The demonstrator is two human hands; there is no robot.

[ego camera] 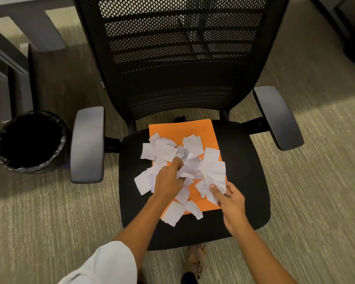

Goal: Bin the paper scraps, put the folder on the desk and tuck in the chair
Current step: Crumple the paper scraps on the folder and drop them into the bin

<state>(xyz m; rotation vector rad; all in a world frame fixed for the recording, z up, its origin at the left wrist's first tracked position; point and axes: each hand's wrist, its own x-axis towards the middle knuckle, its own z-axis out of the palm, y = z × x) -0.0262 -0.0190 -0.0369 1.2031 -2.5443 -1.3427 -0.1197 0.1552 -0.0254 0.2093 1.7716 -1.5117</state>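
A black mesh office chair (242,165) faces me. On its seat lies an orange folder (205,132), covered with several torn white paper scraps (164,150). My left hand (168,179) is curled over the middle of the pile, its fingers closed on crumpled scraps. My right hand (230,198) pinches scraps at the folder's right edge. A round bin (32,142) with a black liner stands open on the floor to the left of the chair's left armrest.
A grey desk (14,48) with dark legs stands at the upper left, behind the bin. Striped carpet (316,201) surrounds the chair. My sandalled foot (195,257) is below the seat's front edge. Dark furniture fills the upper right corner.
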